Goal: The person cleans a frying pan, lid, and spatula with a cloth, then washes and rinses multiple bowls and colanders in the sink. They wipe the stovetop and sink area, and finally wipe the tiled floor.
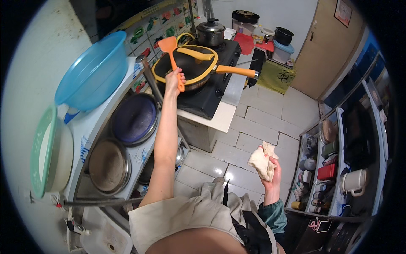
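With my left arm stretched forward, my left hand (pixel 175 81) grips the handle of an orange spatula (pixel 168 46), its flat blade pointing up and away. Behind it, a yellow-rimmed wok with a glass lid (pixel 190 68) sits on a black gas stove (pixel 207 106). The wok's orange handle (pixel 236 70) sticks out to the right, past the stove's front. Lower right, my right hand (pixel 273 173) holds a crumpled cream cloth (pixel 263 162) above the tiled floor. The lid hides most of what the wok may hold.
A steel pot (pixel 210 32) stands farther back on the stove. Left, a shelf carries a blue basin (pixel 95 73), a green basin (pixel 42 152) and stacked pans (pixel 134 119). Shelves (pixel 336 190) with jars line the right. A yellow box (pixel 277 76) stands near the door (pixel 312 47).
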{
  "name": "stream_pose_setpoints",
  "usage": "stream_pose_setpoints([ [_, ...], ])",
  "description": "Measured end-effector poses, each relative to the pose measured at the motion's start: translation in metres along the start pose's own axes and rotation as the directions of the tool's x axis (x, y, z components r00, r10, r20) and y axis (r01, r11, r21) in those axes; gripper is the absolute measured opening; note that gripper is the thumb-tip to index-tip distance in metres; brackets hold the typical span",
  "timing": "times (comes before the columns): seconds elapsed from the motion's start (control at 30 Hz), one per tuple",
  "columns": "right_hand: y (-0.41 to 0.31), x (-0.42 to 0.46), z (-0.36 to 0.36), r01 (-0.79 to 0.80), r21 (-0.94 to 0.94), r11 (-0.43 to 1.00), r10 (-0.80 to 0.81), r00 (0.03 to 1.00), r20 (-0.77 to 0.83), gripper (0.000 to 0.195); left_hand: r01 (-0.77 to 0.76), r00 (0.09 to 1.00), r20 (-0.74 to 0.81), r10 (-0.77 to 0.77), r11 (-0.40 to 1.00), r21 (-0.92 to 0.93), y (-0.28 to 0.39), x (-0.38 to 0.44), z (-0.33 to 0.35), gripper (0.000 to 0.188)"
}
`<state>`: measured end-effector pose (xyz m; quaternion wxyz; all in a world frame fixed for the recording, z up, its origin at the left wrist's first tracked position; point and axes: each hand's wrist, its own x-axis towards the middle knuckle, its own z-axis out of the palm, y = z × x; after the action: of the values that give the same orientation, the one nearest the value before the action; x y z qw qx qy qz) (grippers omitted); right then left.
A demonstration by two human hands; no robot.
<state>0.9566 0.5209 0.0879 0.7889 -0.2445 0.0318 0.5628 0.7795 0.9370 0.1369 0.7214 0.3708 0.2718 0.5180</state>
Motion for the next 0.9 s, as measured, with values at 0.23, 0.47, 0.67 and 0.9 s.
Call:
stream_pose_setpoints([
  [0.23,-0.003,0.053,0.004,-0.046,-0.013,0.999,0.045,0.997,-0.069,0.041,0.036,0.998,-0.055,-0.007,0.847,0.530,0.004,0.043,-0.003,0.023],
  [0.47,-0.008,0.079,-0.003,-0.103,-0.015,0.995,0.102,0.994,-0.044,0.038,-0.200,0.968,0.180,0.175,0.106,0.974,-0.009,0.040,0.010,0.049],
  [0.67,-0.015,0.070,0.000,-0.035,0.020,0.999,0.037,0.995,-0.093,0.039,-0.142,0.941,0.216,0.261,-0.277,0.950,-0.014,0.011,0.019,0.053],
  [0.9,-0.028,0.057,-0.005,-0.001,0.066,0.998,0.004,0.999,-0.042,0.040,-0.295,0.819,0.399,0.413,-0.295,0.909,-0.011,-0.005,0.015,0.047],
])
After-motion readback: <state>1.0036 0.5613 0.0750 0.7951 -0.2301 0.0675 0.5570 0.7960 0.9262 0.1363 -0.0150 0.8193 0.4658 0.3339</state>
